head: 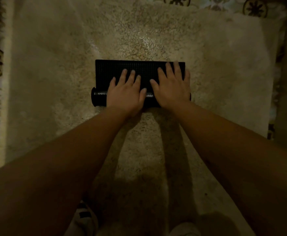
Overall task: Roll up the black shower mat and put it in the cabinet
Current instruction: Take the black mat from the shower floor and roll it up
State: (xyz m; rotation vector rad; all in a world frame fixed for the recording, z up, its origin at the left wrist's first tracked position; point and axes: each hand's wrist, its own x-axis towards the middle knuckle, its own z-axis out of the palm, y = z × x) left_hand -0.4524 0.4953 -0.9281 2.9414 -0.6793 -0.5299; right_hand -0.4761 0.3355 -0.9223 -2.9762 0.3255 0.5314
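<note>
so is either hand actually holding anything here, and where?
No grip. Both hands press flat on the mat: left hand and right hand lie with palms on the rolled part near the person, straight fingers reaching onto the flat part.

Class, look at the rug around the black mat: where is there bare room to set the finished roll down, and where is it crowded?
Bare shaggy rug lies left of the black shower mat, right of it out to the rug's edge, and beyond its far edge. It is crowded at the roll, where the left hand and right hand press, and nearer, under the forearms.
</note>
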